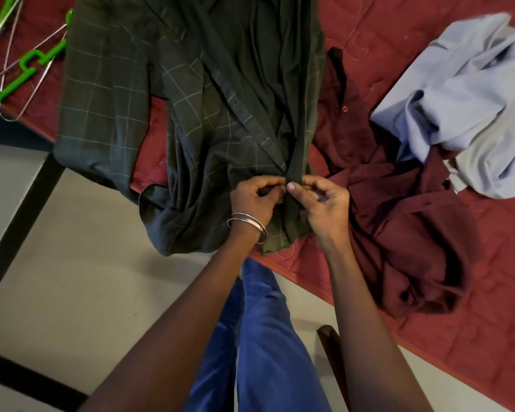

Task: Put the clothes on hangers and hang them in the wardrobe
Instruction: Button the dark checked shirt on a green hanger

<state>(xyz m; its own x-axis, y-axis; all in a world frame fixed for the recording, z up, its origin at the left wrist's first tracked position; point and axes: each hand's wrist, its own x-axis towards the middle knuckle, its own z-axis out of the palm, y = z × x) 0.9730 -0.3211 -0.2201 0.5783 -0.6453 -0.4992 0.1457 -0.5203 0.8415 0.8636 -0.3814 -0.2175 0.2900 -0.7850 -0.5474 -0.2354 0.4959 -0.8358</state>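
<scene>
While the dark green checked shirt (191,114) lies spread on the red quilted bed cover (399,69), the left hand (254,197) and right hand (324,200) each pinch its front placket near the hem at the bed's edge. A maroon shirt (399,227) lies just right of it, a crumpled light blue shirt (464,108) farther right. Green plastic hangers (27,63) and wire hangers (21,105) lie at the upper left.

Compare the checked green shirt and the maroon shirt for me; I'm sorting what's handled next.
The green shirt has a pale check pattern; the maroon shirt is plain. The green shirt lies spread out lengthwise; the maroon shirt is crumpled in a heap. The left hand and right hand pinch the green shirt's front edge; nothing touches the maroon shirt. Both lie on the red bedcover.
</scene>
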